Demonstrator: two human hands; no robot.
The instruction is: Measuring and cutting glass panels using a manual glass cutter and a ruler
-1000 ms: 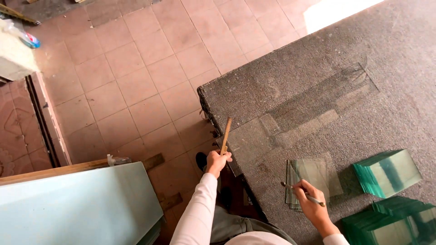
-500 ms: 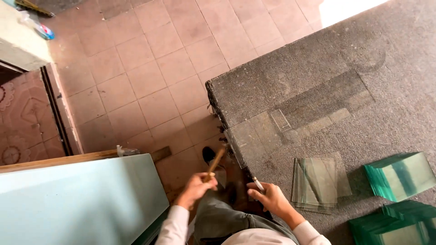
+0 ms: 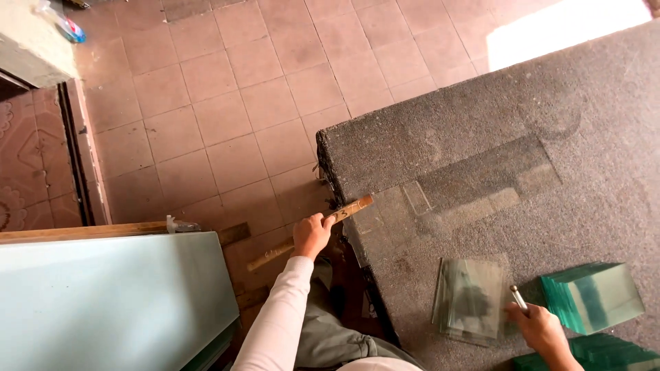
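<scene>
My left hand [image 3: 313, 235] grips a flat wooden stick [image 3: 347, 208] near its middle. The stick lies slanted, its far end resting on the left edge of the grey carpeted table [image 3: 481, 137]. My right hand [image 3: 540, 330] holds a thin metal tool [image 3: 519, 299] like a pen, at the right side of a small stack of clear glass panes [image 3: 471, 299] lying on the table. A thick green-edged stack of glass [image 3: 595, 295] sits just right of that hand.
A large pale glass sheet [image 3: 110, 302] leans at the lower left with a wooden strip [image 3: 82, 231] along its top. More green glass stacks [image 3: 612, 357] lie at the bottom right. Tiled floor [image 3: 227, 103] spreads beyond the table. A bottle [image 3: 62, 20] lies top left.
My left hand has swung the stick from upright to slanted across the table edge. My right hand went from the panes toward my lap, then back to their right side.
</scene>
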